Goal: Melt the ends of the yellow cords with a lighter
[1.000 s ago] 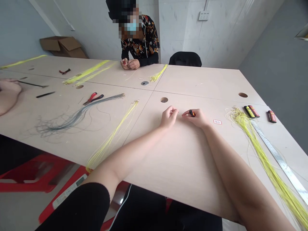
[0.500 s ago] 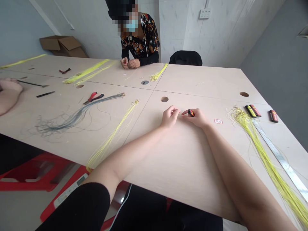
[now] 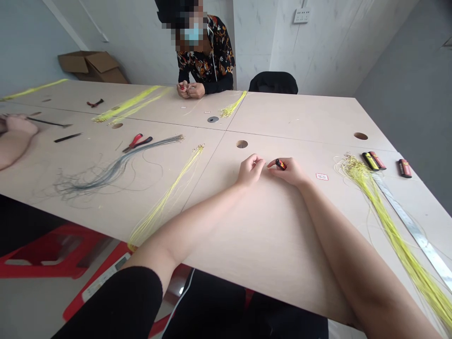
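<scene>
Your right hand (image 3: 288, 172) rests just above the pale wood table (image 3: 268, 245), with the thumb and forefinger closed in a pinch on a small black-and-orange object (image 3: 280, 164); the other fingers curl loosely beneath. Your left hand (image 3: 250, 172) sits just beside it, half closed with the fingers curled toward the thumb. No object shows in that hand, though you can't tell whether it holds a fine strand. A round hole (image 3: 242, 144) in the table lies just beyond your hands, and a small white label (image 3: 322, 176) lies to the right. Further right is a long bundle of yellow cords (image 3: 386, 230) beside a steel ruler (image 3: 416, 235), with small black cases (image 3: 372, 160) at the far end of the bundle. To the left lie thinner yellow strands (image 3: 165, 195), a spread of grey strands (image 3: 113, 169) and red-handled pliers (image 3: 136, 143). Across the table, a masked co-worker (image 3: 205, 56) works with both hands (image 3: 189, 89) close together, and another person's forearm (image 3: 16, 141) reaches in from the left edge, near a dark slender tool (image 3: 47, 123).
</scene>
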